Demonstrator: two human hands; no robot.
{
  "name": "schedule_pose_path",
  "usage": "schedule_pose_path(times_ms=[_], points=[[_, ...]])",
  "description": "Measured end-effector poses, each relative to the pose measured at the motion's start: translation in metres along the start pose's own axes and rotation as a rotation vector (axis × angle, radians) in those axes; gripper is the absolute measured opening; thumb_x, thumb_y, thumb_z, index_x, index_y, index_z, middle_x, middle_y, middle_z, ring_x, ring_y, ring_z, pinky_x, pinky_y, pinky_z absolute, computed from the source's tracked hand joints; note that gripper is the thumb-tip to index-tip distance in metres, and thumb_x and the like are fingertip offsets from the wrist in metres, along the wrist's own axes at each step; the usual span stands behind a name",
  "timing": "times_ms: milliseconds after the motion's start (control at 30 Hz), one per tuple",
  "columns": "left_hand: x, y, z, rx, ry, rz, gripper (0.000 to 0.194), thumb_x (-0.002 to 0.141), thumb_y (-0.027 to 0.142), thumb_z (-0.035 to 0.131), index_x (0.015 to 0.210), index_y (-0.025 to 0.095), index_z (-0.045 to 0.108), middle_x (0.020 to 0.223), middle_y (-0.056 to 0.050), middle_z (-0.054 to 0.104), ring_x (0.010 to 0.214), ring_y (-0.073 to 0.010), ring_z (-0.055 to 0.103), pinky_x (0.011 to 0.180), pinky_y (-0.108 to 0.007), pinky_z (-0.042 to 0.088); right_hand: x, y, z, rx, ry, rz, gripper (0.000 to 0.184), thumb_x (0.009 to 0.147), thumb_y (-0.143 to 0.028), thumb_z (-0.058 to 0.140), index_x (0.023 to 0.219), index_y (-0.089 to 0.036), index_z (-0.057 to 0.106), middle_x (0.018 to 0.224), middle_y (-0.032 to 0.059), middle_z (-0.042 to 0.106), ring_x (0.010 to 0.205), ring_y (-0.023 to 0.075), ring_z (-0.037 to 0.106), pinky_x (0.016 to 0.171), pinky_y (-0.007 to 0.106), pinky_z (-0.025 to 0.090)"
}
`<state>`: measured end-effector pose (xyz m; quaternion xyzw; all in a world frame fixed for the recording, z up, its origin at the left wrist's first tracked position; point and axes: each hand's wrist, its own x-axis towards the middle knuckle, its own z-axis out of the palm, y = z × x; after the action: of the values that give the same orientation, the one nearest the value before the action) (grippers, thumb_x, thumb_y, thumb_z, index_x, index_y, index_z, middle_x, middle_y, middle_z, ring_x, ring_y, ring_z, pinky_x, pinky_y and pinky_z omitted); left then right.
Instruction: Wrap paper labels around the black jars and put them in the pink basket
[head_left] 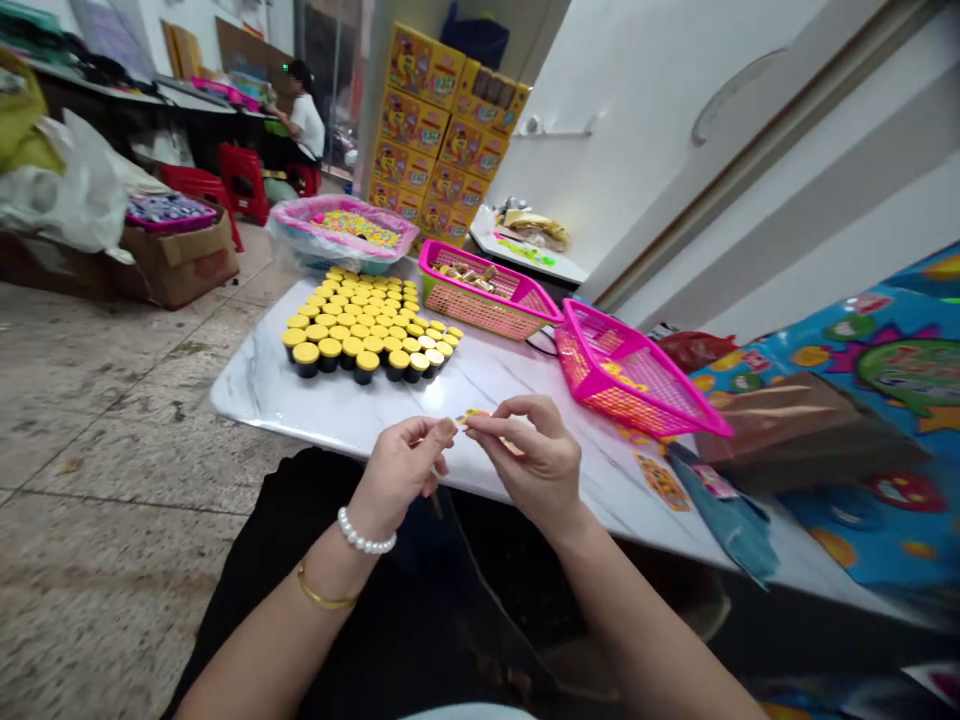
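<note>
My left hand (409, 465), with a pearl bracelet and a gold bangle at its wrist, is pinched together just above the table's front edge. Facing it, my right hand (536, 455) also pinches, thumb against fingertips. Between the two sets of fingertips is a small, flat, yellow printed piece (474, 413), mostly covered by the fingers; it looks like a sticker or label. Both hands appear to grip it. Beyond them stand many small black pots with yellow lids (360, 325), packed close together. A printed orange-yellow sheet (662, 481) lies to the right.
Two pink baskets, one with small golden items (491, 318) and one with yellow pieces (637, 385), line the marble-patterned table (255, 400). A plastic-lined basin (337, 210) holds colourful bits. Yellow cartons (442, 140) are stacked behind. A blue printed bag (862, 420) stands right. One person (304, 125) sits far off.
</note>
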<state>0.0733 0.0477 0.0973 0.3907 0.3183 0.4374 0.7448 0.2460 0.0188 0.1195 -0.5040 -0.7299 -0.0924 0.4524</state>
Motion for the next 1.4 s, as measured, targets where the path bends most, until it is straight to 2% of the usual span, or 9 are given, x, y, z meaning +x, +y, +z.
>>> schedule_pose_path(times_ms=[133,267,400,467,900,1067,1200,1300,1400], points=[[-0.001,0.008,-0.015,0.006,0.11,0.136,0.05,0.066,0.059,0.081,0.078,0.012,0.068,0.053,0.005,0.05,0.041,-0.0025,0.037,0.039,-0.016,0.028,0.011,-0.027,0.025,0.126,-0.032,-0.094,0.015,0.085,-0.019,0.074,0.095,-0.029,0.078,0.085,0.0034,0.062,0.082,0.0172,0.062,0.076,0.035,0.054],[-0.001,0.02,-0.036,0.011,0.157,0.205,0.046,0.065,0.056,0.082,0.067,0.013,0.064,0.05,0.005,0.048,0.042,-0.0031,0.037,0.04,-0.016,0.025,0.021,-0.03,0.043,0.375,-0.11,0.219,0.039,0.082,-0.037,0.076,0.118,-0.023,0.069,0.094,0.0053,0.066,0.083,0.0179,0.065,0.076,0.034,0.056],[-0.003,0.022,-0.048,0.123,0.153,0.245,0.043,0.07,0.053,0.079,0.069,0.014,0.064,0.048,0.006,0.045,0.042,-0.0044,0.035,0.04,-0.017,0.025,0.028,-0.035,0.054,0.557,-0.369,0.475,0.038,0.087,-0.054,0.063,0.077,-0.017,0.067,0.064,-0.0001,0.06,0.058,0.0128,0.056,0.056,0.025,0.049],[-0.005,0.02,-0.048,0.137,0.263,0.322,0.039,0.074,0.052,0.076,0.073,0.015,0.063,0.05,0.006,0.046,0.043,-0.0048,0.035,0.04,-0.018,0.026,0.028,-0.041,0.06,0.507,-0.327,0.508,0.048,0.087,-0.057,0.06,0.059,-0.018,0.055,0.052,-0.0034,0.048,0.049,0.0098,0.043,0.048,0.023,0.039],[-0.005,0.018,-0.043,0.212,0.427,0.467,0.025,0.076,0.04,0.076,0.082,0.017,0.069,0.071,0.0,0.063,0.057,-0.0095,0.05,0.055,-0.021,0.043,0.024,-0.056,0.064,0.278,-0.182,0.268,0.048,0.096,-0.047,0.05,0.057,-0.02,0.043,0.052,-0.0048,0.039,0.05,0.0094,0.035,0.048,0.023,0.03],[0.002,0.018,-0.052,0.344,0.476,0.527,0.02,0.077,0.034,0.074,0.069,0.017,0.068,0.069,-0.001,0.062,0.06,-0.0106,0.052,0.058,-0.022,0.043,0.021,-0.027,0.072,0.117,-0.277,0.275,0.051,0.097,-0.049,0.047,0.054,-0.021,0.04,0.049,-0.0052,0.037,0.048,0.0098,0.036,0.048,0.024,0.029],[0.003,0.021,-0.059,0.367,0.52,0.468,0.021,0.078,0.036,0.073,0.07,0.017,0.07,0.067,-0.001,0.063,0.059,-0.0111,0.05,0.057,-0.022,0.041,0.021,-0.006,0.074,-0.075,-0.244,0.232,0.043,0.093,-0.051,0.052,0.066,-0.019,0.061,0.064,0.0027,0.059,0.063,0.0165,0.053,0.062,0.029,0.041],[0.003,0.021,-0.058,0.403,0.483,0.458,0.02,0.077,0.035,0.073,0.068,0.017,0.07,0.067,-0.001,0.064,0.059,-0.0117,0.051,0.058,-0.022,0.042,0.022,-0.015,0.069,0.074,-0.234,0.265,0.036,0.095,-0.049,0.052,0.093,-0.019,0.071,0.083,0.0071,0.068,0.077,0.0199,0.061,0.071,0.032,0.047],[0.001,0.021,-0.052,0.367,0.446,0.448,0.021,0.077,0.036,0.073,0.069,0.017,0.069,0.065,0.0,0.062,0.057,-0.0109,0.05,0.056,-0.022,0.041,0.025,-0.035,0.067,0.321,-0.328,0.359,0.035,0.095,-0.05,0.053,0.085,-0.019,0.067,0.071,0.0023,0.064,0.065,0.0165,0.058,0.061,0.027,0.045]])
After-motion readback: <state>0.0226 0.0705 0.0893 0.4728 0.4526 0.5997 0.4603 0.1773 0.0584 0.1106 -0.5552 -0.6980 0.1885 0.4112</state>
